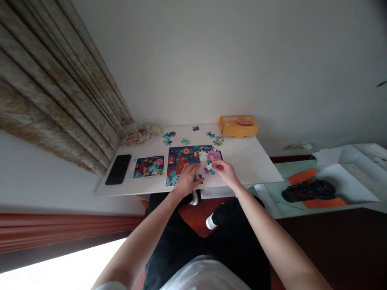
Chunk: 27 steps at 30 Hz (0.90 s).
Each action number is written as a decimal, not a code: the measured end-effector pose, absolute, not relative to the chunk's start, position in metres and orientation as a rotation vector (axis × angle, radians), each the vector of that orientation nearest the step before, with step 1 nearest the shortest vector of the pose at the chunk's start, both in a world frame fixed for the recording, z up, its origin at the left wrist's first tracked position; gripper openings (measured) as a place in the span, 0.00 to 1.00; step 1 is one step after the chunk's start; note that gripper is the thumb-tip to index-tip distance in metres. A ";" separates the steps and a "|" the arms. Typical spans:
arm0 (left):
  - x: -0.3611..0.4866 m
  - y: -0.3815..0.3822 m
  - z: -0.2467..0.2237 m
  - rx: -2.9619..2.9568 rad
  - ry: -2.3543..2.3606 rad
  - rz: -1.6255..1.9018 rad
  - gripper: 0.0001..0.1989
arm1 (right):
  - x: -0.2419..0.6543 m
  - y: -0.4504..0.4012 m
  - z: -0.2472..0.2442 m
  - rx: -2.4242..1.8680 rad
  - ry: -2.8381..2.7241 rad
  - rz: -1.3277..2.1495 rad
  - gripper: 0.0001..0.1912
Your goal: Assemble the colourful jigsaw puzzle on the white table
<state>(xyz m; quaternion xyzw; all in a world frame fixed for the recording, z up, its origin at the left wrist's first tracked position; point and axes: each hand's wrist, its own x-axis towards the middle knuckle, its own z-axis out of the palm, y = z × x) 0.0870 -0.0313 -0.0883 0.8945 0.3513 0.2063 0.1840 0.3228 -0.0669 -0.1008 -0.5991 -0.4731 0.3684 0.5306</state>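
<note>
Jigsaw pieces (208, 167) under the right hand (224, 170), hold unclear; left hand (187, 180) open on the puzzle (181, 158)

left hand (187, 180) on jigsaw puzzle (184, 159) | right hand (225, 171) at loose pieces (208, 168) | orange box (238, 125) on white table (250, 161)

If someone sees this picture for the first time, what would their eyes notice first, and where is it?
The colourful jigsaw puzzle in the middle of the white table would probably catch the eye first, with the left hand and right hand over its near edge. Next comes the bright orange box at the table's far edge, with loose puzzle pieces scattered nearby. A black phone lies at the table's left end.
</note>
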 end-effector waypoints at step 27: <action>0.057 -0.005 -0.096 2.577 1.214 0.651 0.19 | 0.316 -0.071 -0.100 -1.428 -0.977 0.999 0.21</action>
